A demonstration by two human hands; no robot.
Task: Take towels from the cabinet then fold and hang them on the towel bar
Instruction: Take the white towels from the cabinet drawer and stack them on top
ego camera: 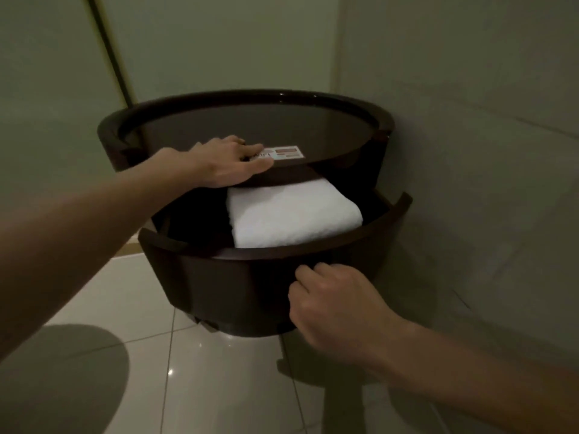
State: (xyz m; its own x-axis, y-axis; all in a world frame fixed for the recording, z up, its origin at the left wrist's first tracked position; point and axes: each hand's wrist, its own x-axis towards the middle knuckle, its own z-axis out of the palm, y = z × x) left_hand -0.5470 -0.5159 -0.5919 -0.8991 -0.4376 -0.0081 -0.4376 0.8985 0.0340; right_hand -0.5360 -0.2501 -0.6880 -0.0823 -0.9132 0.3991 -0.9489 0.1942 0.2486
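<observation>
Fingers [305, 278] of my right hand [338, 308] hook the drawer [219, 277] front; left hand [228, 164] flat, spread on cabinet [250, 126] top. Folded towel [291, 214] inside drawer. I'd pull straight, steadying cabinet.

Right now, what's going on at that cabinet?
A person is at a round dark wooden cabinet. The left hand rests flat on its top edge beside a small card. The right hand grips the front of the pulled-out drawer. A folded white towel lies inside, untouched.
</observation>
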